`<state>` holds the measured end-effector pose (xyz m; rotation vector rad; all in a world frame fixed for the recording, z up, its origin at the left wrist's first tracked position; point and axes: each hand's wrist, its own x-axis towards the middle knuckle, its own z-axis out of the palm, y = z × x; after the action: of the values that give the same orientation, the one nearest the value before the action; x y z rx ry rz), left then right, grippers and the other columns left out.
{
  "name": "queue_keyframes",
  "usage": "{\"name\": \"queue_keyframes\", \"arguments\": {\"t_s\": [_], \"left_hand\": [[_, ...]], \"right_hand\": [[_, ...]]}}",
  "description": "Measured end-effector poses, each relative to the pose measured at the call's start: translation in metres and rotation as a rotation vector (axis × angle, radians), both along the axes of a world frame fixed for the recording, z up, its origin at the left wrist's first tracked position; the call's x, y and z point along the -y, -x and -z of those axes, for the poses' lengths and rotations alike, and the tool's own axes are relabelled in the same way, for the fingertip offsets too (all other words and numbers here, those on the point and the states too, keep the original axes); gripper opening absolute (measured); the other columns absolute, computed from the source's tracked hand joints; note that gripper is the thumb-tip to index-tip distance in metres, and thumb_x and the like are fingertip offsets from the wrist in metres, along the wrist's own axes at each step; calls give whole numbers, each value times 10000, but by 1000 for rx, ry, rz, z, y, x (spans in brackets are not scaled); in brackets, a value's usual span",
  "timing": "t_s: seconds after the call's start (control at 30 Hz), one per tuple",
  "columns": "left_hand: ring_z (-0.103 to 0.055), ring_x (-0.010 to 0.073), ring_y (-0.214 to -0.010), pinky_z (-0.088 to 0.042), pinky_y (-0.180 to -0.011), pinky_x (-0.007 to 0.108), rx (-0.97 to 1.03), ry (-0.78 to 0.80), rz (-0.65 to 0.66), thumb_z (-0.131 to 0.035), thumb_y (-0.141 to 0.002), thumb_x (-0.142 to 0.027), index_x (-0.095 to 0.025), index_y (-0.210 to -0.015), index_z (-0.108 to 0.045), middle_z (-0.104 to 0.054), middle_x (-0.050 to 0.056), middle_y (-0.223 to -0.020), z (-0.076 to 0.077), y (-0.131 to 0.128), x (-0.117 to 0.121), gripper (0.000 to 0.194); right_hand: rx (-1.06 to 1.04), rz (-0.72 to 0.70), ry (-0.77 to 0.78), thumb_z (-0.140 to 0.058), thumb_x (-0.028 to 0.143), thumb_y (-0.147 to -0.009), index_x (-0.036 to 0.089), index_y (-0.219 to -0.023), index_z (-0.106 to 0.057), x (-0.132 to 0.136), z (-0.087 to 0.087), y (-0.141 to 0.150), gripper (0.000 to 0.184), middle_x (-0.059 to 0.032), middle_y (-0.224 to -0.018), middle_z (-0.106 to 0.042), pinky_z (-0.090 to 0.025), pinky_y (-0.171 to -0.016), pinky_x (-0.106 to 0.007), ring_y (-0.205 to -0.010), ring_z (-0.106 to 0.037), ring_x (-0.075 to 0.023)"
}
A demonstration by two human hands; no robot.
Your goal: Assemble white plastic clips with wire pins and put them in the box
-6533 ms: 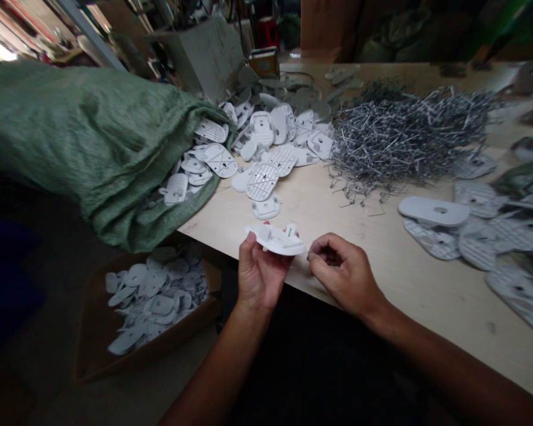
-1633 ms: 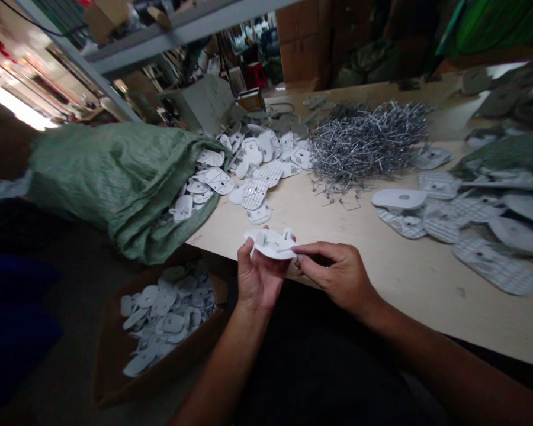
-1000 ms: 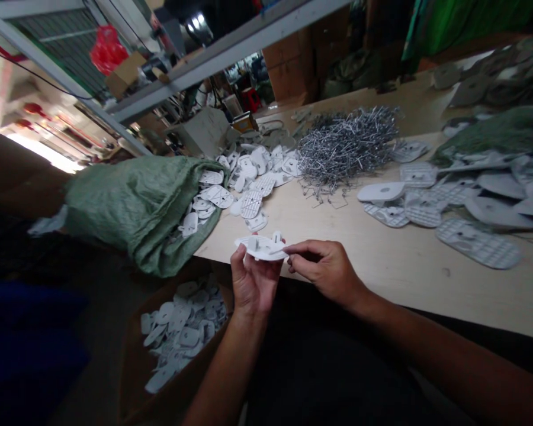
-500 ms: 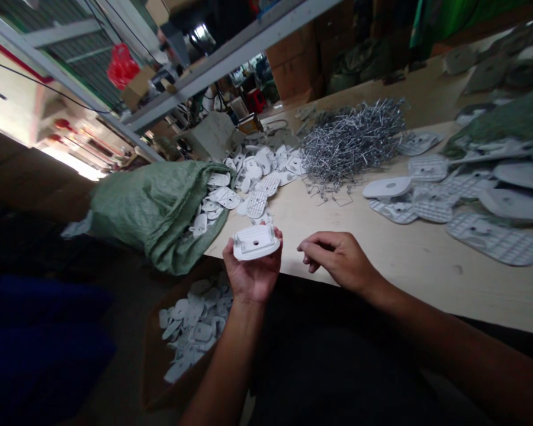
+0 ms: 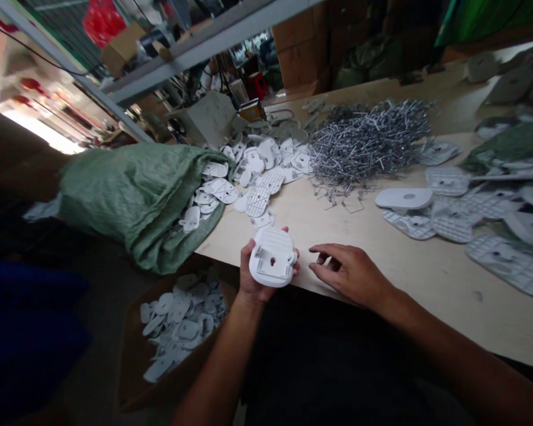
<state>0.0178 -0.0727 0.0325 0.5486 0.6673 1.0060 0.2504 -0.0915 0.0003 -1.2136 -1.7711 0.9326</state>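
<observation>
White plastic bracket (image 5: 272, 258) grasped in left hand (image 5: 252, 283), right hand (image 5: 350, 274) open, near a parts-filled cardboard box (image 5: 129, 361).

A pale wooden workbench (image 5: 426, 284) carries a tangled heap of thin grey metal wire pieces (image 5: 368, 142), flat white ribbed plastic plates (image 5: 257, 201) scattered on both sides, and a green woven sack (image 5: 133, 207) spilling more at its mouth.

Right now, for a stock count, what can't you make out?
Head view, all:
Underside of the white plastic part in the left hand: hidden by the part itself.
Inside of the green woven sack: hidden by its cloth.
Floor of the cardboard box: hidden by white parts.
Single pieces in the wire pile: too small, tangled.
</observation>
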Motion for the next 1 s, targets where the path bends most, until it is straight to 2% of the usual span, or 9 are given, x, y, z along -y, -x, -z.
{"name": "queue_keyframes", "arguments": {"t_s": [0.2, 0.27, 0.37, 0.43, 0.5, 0.63, 0.8, 0.9, 1.0], "left_hand": [[-767, 321, -642, -583, -523, 353, 54, 179, 446, -662, -853, -791, -125, -1537, -550, -795, 213, -986, 31, 11, -14, 961], [-768, 320, -628, -579, -508, 343, 74, 239, 515, -624, -872, -808, -110, -1477, -593, -795, 209, -938, 40, 14, -19, 924], [-757, 321, -598, -560, -476, 340, 42, 287, 533, -515, -922, -825, -108, -1440, -621, -801, 208, -899, 47, 19, -27, 890], [-761, 337, -608, -551, -463, 348, -6, 287, 482, -463, -943, -831, -113, -1445, -626, -812, 220, -942, 48, 22, -31, 891], [-795, 361, -733, -600, -551, 390, -47, 249, 304, -465, -972, -794, -105, -1447, -637, -816, 233, -1057, 47, 24, -35, 855], [-746, 387, -1194, -611, -986, 481, -75, 101, -114, -582, -990, -695, -87, -1440, -664, -775, 216, -1290, 41, 26, -41, 761], [-638, 413, -1379, -526, -1131, 534, -36, -40, -202, -785, -858, -691, -147, -1560, -579, -738, 201, -1375, 38, 25, -45, 912], [-659, 389, -1360, -534, -1126, 496, -29, -54, -241, -908, -792, -550, -192, -1575, -566, -762, 176, -1333, 41, 16, -49, 927], [-733, 352, -1240, -567, -1077, 502, -1, 13, -301, -878, -836, -495, -250, -1586, -540, -792, 149, -1250, 45, 2, -56, 858]], "right_hand": [[-230, -41, 205, -785, 465, -940, 211, -1320, -769, -29, -7, 5, 457, -84, -1165, -780, -554, -636, -257, -703, -680, -128], [-331, -123, 369, -807, 490, -917, 187, -1312, -759, -38, -7, 11, 500, -83, -1124, -774, -534, -586, -237, -684, -673, -122], [-486, -243, 606, -866, 521, -851, 134, -1136, -764, -47, -5, 20, 492, -44, -880, -741, -483, -509, -209, -603, -619, -108], [-584, -249, 735, -901, 523, -811, 127, -1006, -734, -50, -1, 25, 472, -15, -757, -696, -466, -489, -195, -563, -582, -97], [-689, -195, 845, -926, 506, -784, 135, -920, -691, -51, 3, 28, 459, 5, -688, -656, -448, -471, -183, -536, -555, -88], [-873, -61, 992, -946, 437, -781, 135, -926, -667, -51, 9, 35, 436, 8, -704, -643, -439, -452, -175, -510, -526, -69], [-1030, 46, 1063, -916, 358, -845, 128, -1099, -690, -47, 11, 50, 410, 6, -789, -669, -490, -487, -165, -543, -555, -63], [-1079, 78, 1100, -928, 354, -829, 134, -1141, -682, -43, 12, 61, 453, 3, -834, -692, -511, -491, -163, -550, -584, -62], [-1075, 38, 1128, -943, 397, -785, 134, -1150, -678, -40, 16, 72, 522, 15, -766, -673, -519, -496, -177, -531, -585, -75]]}}
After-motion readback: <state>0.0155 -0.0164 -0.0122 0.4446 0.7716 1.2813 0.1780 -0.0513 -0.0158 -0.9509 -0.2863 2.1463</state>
